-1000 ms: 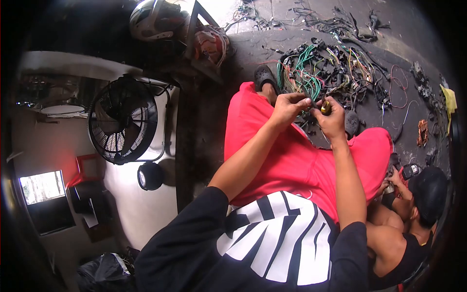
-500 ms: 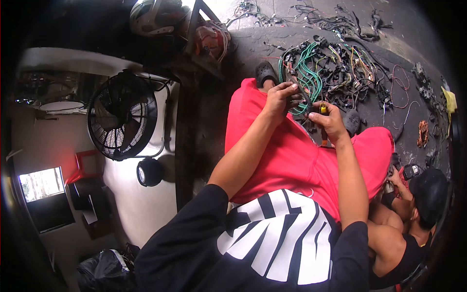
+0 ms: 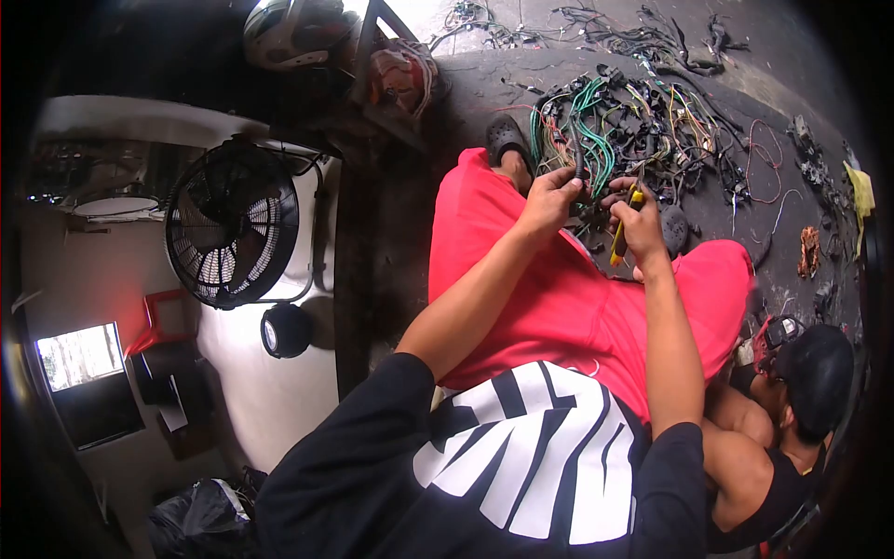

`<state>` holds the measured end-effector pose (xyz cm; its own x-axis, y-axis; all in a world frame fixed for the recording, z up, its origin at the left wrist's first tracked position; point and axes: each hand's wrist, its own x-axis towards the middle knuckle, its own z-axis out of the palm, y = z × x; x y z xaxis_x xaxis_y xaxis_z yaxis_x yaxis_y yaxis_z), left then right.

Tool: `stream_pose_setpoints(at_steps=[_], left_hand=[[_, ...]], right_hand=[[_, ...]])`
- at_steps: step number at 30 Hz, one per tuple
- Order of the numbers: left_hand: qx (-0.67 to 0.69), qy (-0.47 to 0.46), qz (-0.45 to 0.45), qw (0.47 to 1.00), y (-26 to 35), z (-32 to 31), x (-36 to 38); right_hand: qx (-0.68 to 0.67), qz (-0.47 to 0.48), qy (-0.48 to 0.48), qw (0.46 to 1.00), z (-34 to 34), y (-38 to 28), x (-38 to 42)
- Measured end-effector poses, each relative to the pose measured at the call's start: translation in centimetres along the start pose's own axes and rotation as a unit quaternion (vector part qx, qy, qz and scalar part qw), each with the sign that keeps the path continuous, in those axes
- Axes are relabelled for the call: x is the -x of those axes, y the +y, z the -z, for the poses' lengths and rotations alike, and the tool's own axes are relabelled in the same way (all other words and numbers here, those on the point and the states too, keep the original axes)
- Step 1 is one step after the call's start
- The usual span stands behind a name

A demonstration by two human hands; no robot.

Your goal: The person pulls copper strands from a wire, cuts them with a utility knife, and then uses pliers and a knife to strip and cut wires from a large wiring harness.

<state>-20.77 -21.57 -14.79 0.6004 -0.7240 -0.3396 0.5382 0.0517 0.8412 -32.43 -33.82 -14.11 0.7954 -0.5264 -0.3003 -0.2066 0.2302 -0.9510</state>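
My left hand (image 3: 551, 203) is closed, thumb and fingers pinching a dark sleeved cable (image 3: 576, 156) that runs up toward the pile. In my right hand (image 3: 643, 228) is a slim yellow-and-black hand tool (image 3: 619, 244), its dark tip pointing up and away from me. Both hands are close together over my lap. Just beyond them lies a tangled heap of wiring harnesses (image 3: 694, 140), with green wires (image 3: 596, 168) on its left side and black connectors among the strands.
More loose wiring (image 3: 615, 37) lies farther back on the dark floor. At lower right a person in a black cap (image 3: 819, 382) sits close by. A fan (image 3: 233, 224) stands to the left, and a yellow cloth (image 3: 860, 197) lies far right.
The yellow-and-black tool has turned in my right hand and now shows more fully, tip up. My left hand has shifted slightly right and down along the cable.
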Motion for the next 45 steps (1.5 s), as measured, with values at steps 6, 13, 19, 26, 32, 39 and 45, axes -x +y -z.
stream_pose_setpoints(at_steps=[6,13,19,26,32,39,45], left_hand=[[-0.107,-0.047,0.000,0.993,1.0,0.4,0.7],[-0.089,-0.017,0.055,0.994,1.9,-0.7,1.7],[0.015,-0.061,0.048,0.997,1.0,0.3,1.0],[0.051,-0.079,0.055,0.994,0.7,0.1,1.3],[0.082,-0.077,0.064,0.992,0.9,0.1,1.5],[0.177,-0.078,0.106,0.975,1.0,0.0,1.6],[0.165,-0.099,0.129,0.973,1.2,-0.1,1.9]], right_hand=[[0.286,0.165,0.098,0.939,-1.0,-1.2,1.0],[0.295,0.094,0.063,0.949,-0.5,-1.9,1.0],[0.337,0.118,0.037,0.933,-0.7,-2.4,1.5],[0.380,0.131,0.034,0.915,-1.5,-1.7,1.7],[0.364,0.162,0.043,0.916,-1.5,-2.1,1.7],[0.335,0.180,0.085,0.921,-1.4,-1.1,1.4],[-0.207,-0.038,0.005,0.977,-1.1,-1.5,1.2]])
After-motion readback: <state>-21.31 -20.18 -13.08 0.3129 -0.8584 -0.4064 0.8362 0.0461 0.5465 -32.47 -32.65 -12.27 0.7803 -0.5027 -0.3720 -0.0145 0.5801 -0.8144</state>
